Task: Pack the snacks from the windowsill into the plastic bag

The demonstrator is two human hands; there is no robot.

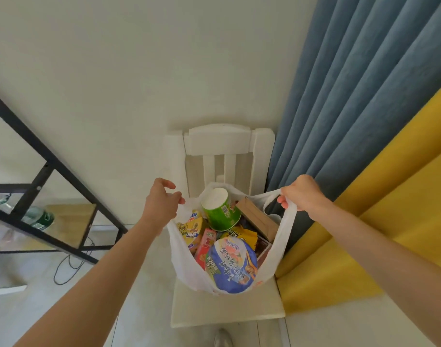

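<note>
A white plastic bag (186, 269) stands on the seat of a white wooden chair (227, 306), its mouth spread wide. My left hand (161, 201) pinches the bag's left handle. My right hand (302, 194) grips the right handle (288, 216). Inside the bag lie a green cylindrical can (220, 209), a blue round noodle bowl (233, 264), a brown cardboard box (258, 217), a red packet (205, 244) and yellow snack packs (191, 229). The windowsill is out of view.
A blue curtain (352, 96) hangs right of the chair, with a yellow panel (389, 221) beyond it. A black metal-framed shelf (46, 196) with a green bottle (39, 217) stands at the left. Cables (69, 266) lie on the pale floor. A white wall rises behind.
</note>
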